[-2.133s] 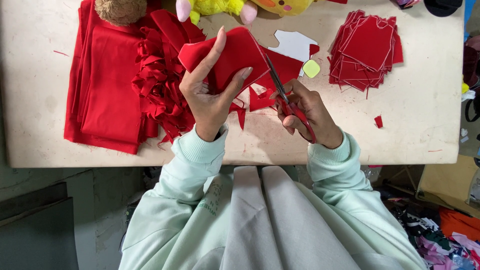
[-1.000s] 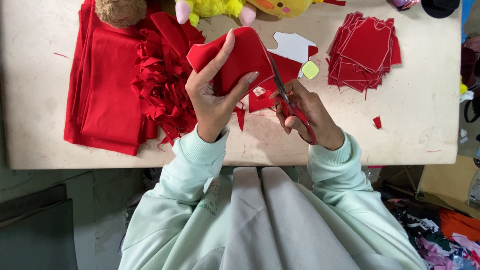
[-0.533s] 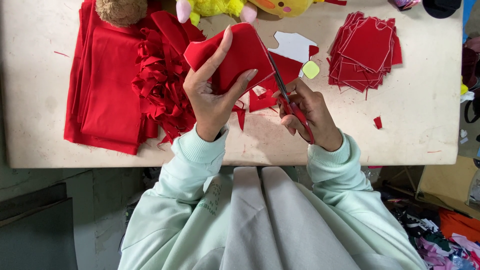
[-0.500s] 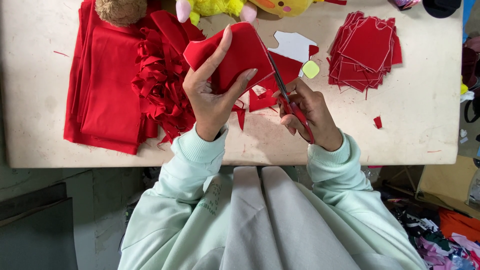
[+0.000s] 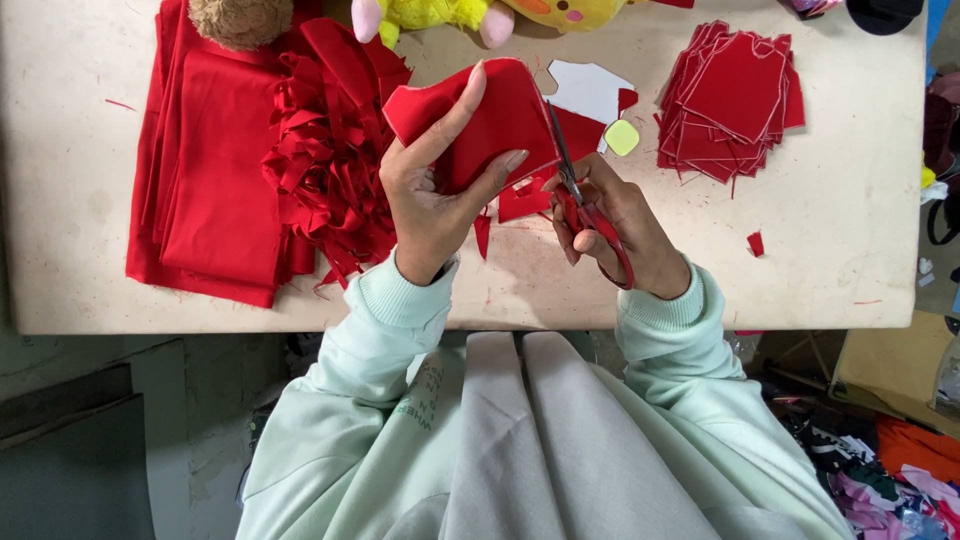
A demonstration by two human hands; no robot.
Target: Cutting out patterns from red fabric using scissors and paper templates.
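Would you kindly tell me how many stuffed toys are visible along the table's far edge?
2, both cut off by the frame: a brown plush toy at the far left, and a yellow plush toy beside it. More may lie beyond view.

Setting: small sewing or soft-toy craft workshop, handwork station.

Evidence:
- Worn, stained pale table [image 5: 860,250], dotted with red threads and snippets.
- Folded red cloth [image 5: 205,170] at left of frame; beside it a tangled heap of red offcuts [image 5: 330,165].
- Stack of cut red fabric pieces [image 5: 735,100] at upper right, edges chalk-marked.
- White paper pattern [image 5: 590,90] and small yellow-green chalk piece [image 5: 621,137] at upper centre.
- Yellow plush toy [image 5: 460,12] and brown furry ball [image 5: 240,18] along the top edge.
- Red-handled scissors [image 5: 585,205] at centre, against a red fabric piece [image 5: 490,125].
- Mixed-colour fabric scraps [image 5: 880,480] on the floor, lower right.
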